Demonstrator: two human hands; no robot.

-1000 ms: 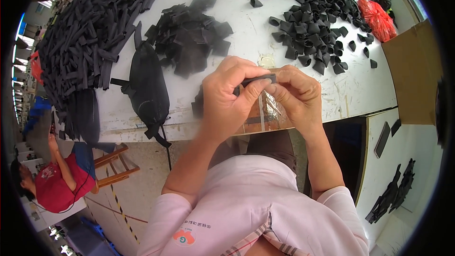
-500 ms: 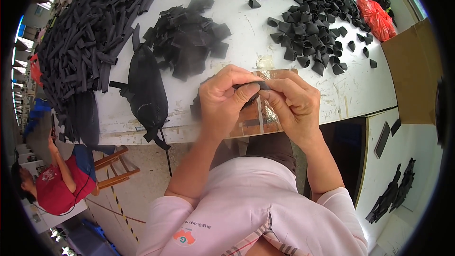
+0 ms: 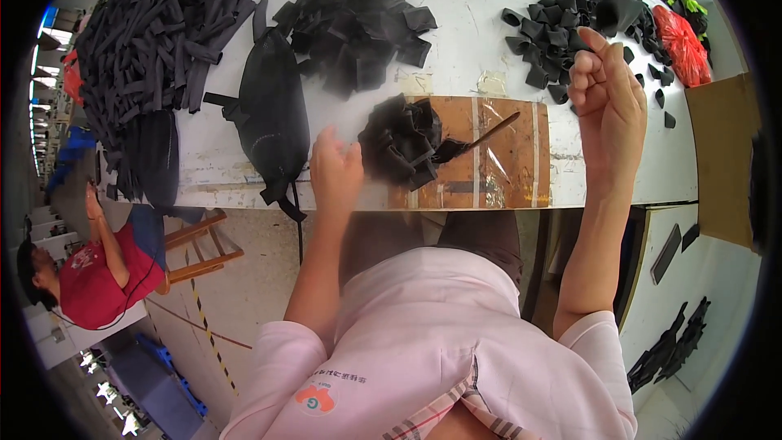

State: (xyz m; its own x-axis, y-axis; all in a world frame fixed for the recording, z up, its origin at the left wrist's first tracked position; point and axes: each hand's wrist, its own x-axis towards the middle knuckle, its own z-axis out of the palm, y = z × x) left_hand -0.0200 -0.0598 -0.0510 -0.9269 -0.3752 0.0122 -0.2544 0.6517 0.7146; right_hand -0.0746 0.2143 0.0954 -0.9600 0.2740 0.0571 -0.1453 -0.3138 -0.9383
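Observation:
Near the right-hand heap of small black fabric loops [image 3: 554, 28], my right hand [image 3: 607, 110] is raised with its fingers loosely bent. A blurred black loop [image 3: 617, 15] is just beyond its fingertips, seemingly apart from them. My left hand [image 3: 336, 169], smeared by motion, has its fingers apart and nothing visible in them. It hovers at the table's front, between a black fabric pouch [image 3: 273, 106] with straps and a bunch of black fabric pieces [image 3: 399, 143]. That bunch rests partly on a brown taped board [image 3: 521, 163]. A thin dark stick [image 3: 493, 129] lies across the board beside it.
Long black strips [image 3: 155, 33] are heaped at far left, flat black pieces [image 3: 358, 24] at the back middle. Beyond the loops is a red plastic bag [image 3: 682, 45]; a cardboard box [image 3: 725, 163] stands at right. A person in red [image 3: 106, 277] sits at left.
My hands were together over the board, pinching a black piece. They have parted: the right moved far right to the loop heap, the left moved left. The bunch and stick are now uncovered.

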